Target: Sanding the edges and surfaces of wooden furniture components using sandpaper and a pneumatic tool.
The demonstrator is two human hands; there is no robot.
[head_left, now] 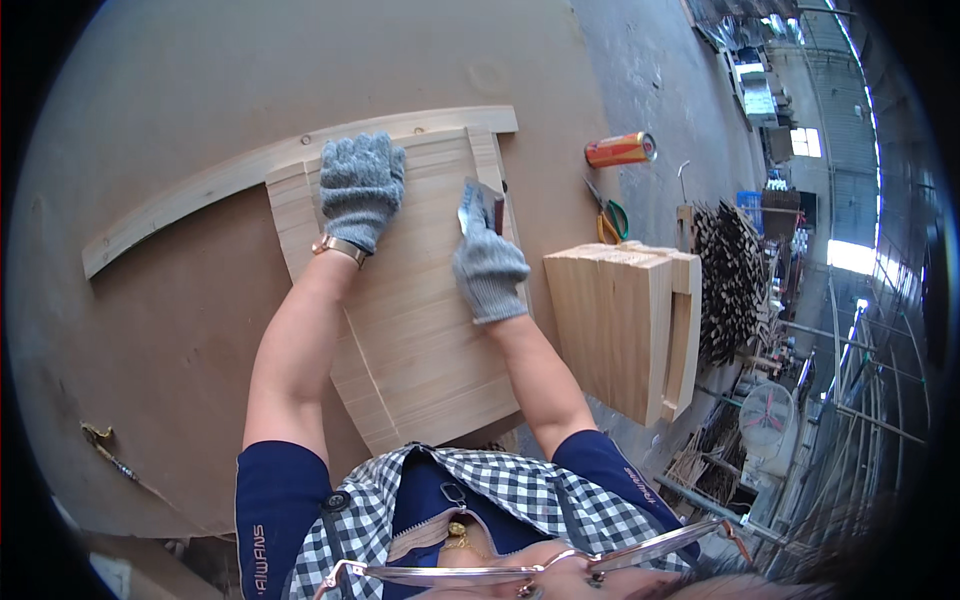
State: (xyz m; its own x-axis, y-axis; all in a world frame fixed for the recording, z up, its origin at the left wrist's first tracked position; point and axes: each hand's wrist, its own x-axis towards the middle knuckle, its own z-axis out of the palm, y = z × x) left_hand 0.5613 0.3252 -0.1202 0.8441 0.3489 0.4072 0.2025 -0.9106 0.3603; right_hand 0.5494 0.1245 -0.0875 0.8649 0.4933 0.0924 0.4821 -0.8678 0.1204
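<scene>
A pale wooden panel (415, 290) with grooves near its side edges lies in front of me. Its far edge meets a long wooden strip (230, 184). My left hand (362, 192), in a grey knit glove, rests flat on the panel's far left part, fingers stretched toward the strip. In a matching glove, my right hand (490, 275) is closed round a scraper (470, 207) over the panel's right side. The scraper's flat metal blade points away from me; most of its grip is hidden by the fingers.
To the right stands a stack of wooden panels (610, 320). Beyond it lie scissors (612, 220) with green and orange handles and a red-orange can (620, 150) on its side. A cord-like tool (108, 450) lies at the left. A fan (768, 415) stands at far right.
</scene>
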